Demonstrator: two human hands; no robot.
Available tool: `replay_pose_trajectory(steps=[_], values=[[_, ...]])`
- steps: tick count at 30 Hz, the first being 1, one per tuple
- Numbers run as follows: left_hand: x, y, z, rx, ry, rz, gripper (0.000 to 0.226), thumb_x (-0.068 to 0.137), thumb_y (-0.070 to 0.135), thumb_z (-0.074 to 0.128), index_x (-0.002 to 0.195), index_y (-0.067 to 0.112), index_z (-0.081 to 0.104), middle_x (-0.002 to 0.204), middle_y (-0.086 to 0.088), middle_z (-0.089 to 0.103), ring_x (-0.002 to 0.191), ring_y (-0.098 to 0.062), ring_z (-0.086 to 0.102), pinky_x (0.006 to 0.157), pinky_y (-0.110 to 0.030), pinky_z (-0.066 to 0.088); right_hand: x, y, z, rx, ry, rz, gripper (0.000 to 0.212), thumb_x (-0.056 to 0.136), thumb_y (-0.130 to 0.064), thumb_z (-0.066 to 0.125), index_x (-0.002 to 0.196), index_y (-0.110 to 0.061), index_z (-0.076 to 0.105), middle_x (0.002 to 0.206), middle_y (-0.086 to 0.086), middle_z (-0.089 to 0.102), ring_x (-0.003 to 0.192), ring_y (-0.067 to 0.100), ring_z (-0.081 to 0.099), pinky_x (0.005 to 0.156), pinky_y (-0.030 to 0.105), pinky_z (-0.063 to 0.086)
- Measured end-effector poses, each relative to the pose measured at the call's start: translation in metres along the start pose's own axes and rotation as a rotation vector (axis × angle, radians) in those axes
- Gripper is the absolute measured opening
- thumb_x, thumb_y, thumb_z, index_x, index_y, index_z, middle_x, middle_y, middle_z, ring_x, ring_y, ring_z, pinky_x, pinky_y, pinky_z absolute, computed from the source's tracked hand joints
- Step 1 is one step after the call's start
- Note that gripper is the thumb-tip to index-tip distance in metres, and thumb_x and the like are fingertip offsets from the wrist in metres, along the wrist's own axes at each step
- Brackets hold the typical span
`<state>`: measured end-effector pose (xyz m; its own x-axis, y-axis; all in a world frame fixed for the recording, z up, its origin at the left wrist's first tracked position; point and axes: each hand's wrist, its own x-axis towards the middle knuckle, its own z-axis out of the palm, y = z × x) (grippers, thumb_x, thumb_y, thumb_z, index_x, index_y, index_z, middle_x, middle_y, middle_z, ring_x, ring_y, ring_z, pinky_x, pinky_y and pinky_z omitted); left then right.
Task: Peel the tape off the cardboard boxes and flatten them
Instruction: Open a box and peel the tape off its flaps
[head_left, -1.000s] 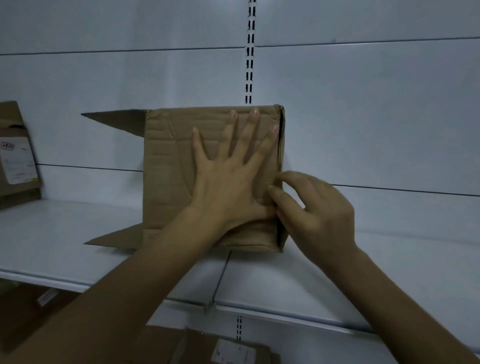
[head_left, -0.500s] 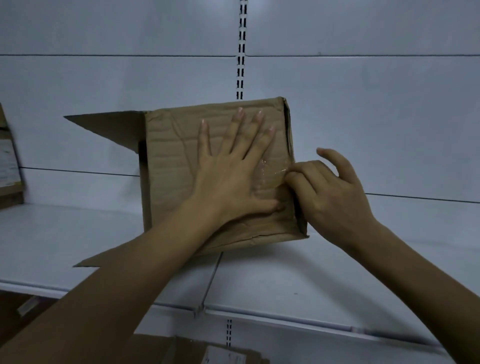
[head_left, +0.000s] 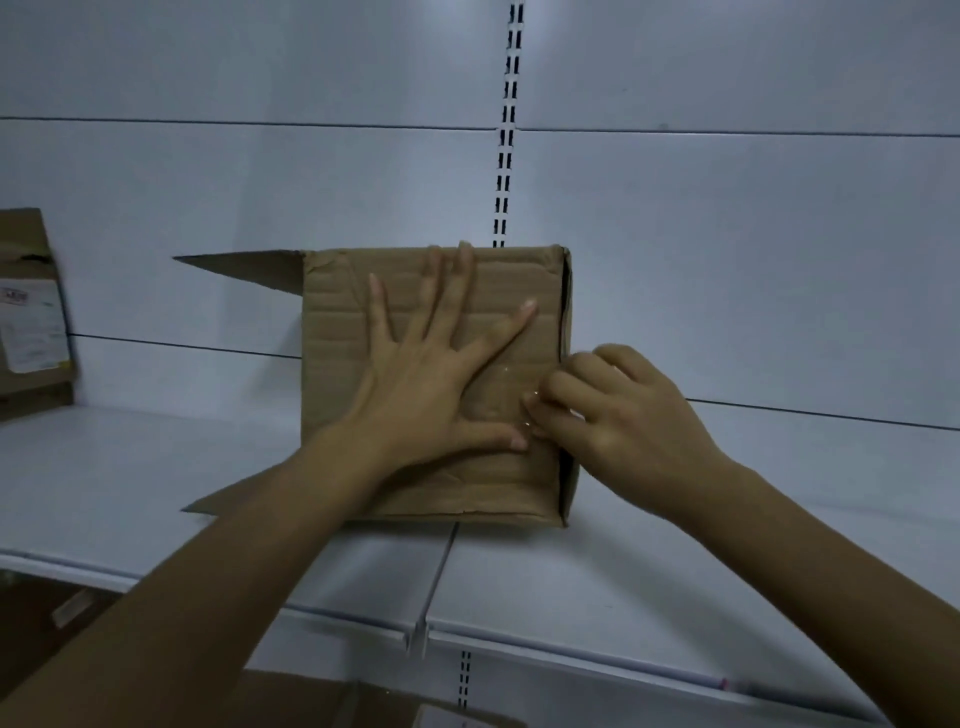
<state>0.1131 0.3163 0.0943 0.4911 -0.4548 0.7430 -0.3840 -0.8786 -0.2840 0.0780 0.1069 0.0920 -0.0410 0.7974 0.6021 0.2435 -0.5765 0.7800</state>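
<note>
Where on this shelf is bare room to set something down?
Widest: the shelf right of the cardboard box, beyond the right hand pinching tape. Also between that box's flaps and the labelled box at far left. Crowded: the front, crossed by both forearms.

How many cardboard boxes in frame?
3. One box in the middle, under the left hand; a labelled box at the far left of the shelf; a third box below it, at the bottom edge. More may be hidden below.
</note>
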Motion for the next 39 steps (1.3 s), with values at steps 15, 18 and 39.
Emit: replay_pose_trajectory(steps=[15, 18, 39], values=[[0.033, 0.034, 0.013, 0.088, 0.269, 0.009, 0.099, 0.068, 0.081, 0.048, 0.152, 0.04, 0.015, 0.159, -0.024, 0.005, 0.147, -0.04, 0.002, 0.104, -0.074, -0.004, -0.033, 0.018, 0.022, -0.028, 0.057, 0.162, 0.012, 0.088, 0.0, 0.061, 0.077, 0.001, 0.065, 0.074, 0.017, 0.06, 0.067, 0.034, 0.058, 0.086, 0.044, 0.048], [0.034, 0.034, 0.012, 0.09, 0.266, 0.0, 0.099, 0.068, 0.083, 0.047, 0.152, 0.041, 0.014, 0.159, -0.023, 0.004, 0.147, -0.039, 0.001, 0.104, -0.074, -0.004, -0.033, 0.014, 0.025, 0.05, 0.122, 0.25, 0.019, 0.091, -0.002, 0.057, 0.077, 0.004, 0.067, 0.077, 0.019, 0.063, 0.07, 0.036, 0.06, 0.091, 0.044, 0.048], [0.027, 0.015, 0.016, 0.002, 0.153, -0.045, 0.11, 0.06, 0.091, 0.04, 0.15, 0.046, -0.003, 0.16, -0.015, -0.015, 0.146, -0.034, -0.017, 0.105, -0.073, -0.009, -0.019, -0.014, 0.023, 0.57, 0.365, 0.87, 0.015, 0.096, -0.012, 0.05, 0.089, -0.007, 0.063, 0.089, 0.0, 0.062, 0.085, 0.01, 0.058, 0.072, 0.018, 0.049]])
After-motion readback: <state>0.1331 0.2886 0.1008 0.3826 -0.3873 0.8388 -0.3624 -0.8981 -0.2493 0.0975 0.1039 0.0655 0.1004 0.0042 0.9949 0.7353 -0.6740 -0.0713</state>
